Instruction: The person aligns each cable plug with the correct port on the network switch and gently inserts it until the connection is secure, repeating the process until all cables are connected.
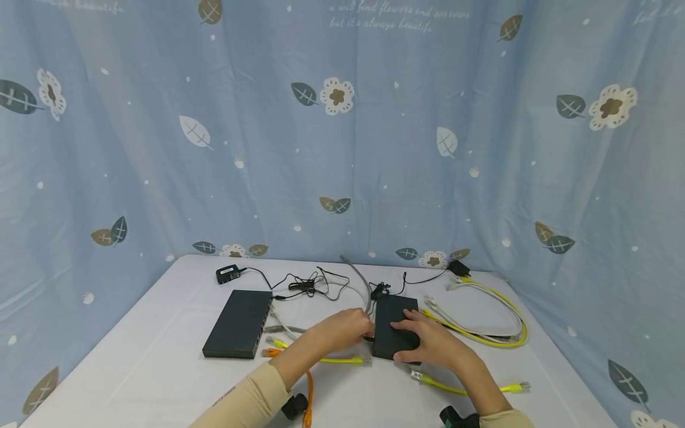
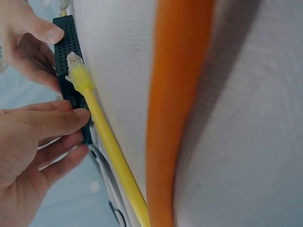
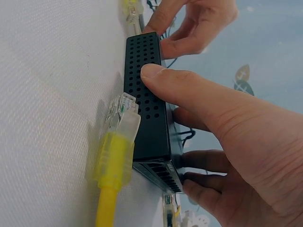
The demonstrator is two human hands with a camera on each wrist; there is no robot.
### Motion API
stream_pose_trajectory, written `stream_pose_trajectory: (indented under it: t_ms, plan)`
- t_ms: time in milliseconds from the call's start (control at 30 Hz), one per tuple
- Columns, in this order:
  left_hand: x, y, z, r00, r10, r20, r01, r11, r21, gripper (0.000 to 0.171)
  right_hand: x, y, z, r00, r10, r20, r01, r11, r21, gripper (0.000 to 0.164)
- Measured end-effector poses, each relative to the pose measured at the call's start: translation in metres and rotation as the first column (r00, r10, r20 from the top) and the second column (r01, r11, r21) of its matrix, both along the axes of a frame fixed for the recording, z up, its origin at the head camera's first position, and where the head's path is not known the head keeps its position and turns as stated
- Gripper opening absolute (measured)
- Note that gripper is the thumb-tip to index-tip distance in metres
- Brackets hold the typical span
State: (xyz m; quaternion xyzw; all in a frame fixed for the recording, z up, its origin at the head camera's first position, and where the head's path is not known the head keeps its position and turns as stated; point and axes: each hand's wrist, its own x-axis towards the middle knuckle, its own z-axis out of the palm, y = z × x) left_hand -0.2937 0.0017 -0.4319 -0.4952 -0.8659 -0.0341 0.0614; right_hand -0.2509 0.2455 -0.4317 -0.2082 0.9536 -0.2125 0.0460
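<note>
A small black network switch point(image 1: 395, 327) lies on the white table, its perforated side point(image 3: 142, 52) facing the front. My right hand point(image 1: 433, 342) holds it, thumb on the perforated side and fingers spread over the top. At the switch's left side, my left hand point(image 1: 345, 330) pinches a small black plug point(image 1: 368, 339), mostly hidden by the fingers. The left thumb and fingertips point(image 2: 81, 114) meet right at the switch's end. A short yellow network cable point(image 1: 449, 389) lies in front of the right hand, and another yellow cable point(image 1: 342, 360) runs under the left forearm.
A larger black switch point(image 1: 238, 324) lies at left. Behind it are a power adapter point(image 1: 228, 274) and a bundled black cord point(image 1: 305, 286). An orange cable point(image 1: 310, 392) and a grey cable point(image 1: 364, 279) lie nearby. Looped yellow and white cables point(image 1: 521, 333) and another adapter point(image 1: 458, 268) sit at right.
</note>
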Motion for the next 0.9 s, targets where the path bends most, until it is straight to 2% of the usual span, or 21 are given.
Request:
stream_pose_trajectory:
  t_ms: [167, 333, 700, 900]
  plan:
    - [-0.003, -0.005, -0.001, 0.997, -0.016, 0.073, 0.013, 0.999, 0.036, 0.023, 0.0, -0.002, -0.001, 1.0, 0.003, 0.0, -0.003, 1.0, -0.004, 0.068]
    - [-0.005, -0.01, 0.0, 0.991, -0.001, 0.135, -0.006, 0.999, 0.046, 0.021, 0.001, -0.006, 0.0, 1.0, -0.002, -0.004, 0.002, 1.0, -0.003, 0.067]
    - [0.002, -0.013, 0.01, 0.982, 0.067, 0.179, -0.073, 0.997, 0.032, 0.019, 0.003, -0.012, 0.001, 1.0, -0.01, -0.027, 0.011, 1.0, 0.027, 0.07]
    - [0.009, -0.008, 0.015, 0.978, 0.048, 0.205, -0.063, 0.996, 0.066, 0.024, 0.004, -0.016, -0.004, 0.997, -0.033, -0.069, 0.035, 0.999, 0.025, 0.069]
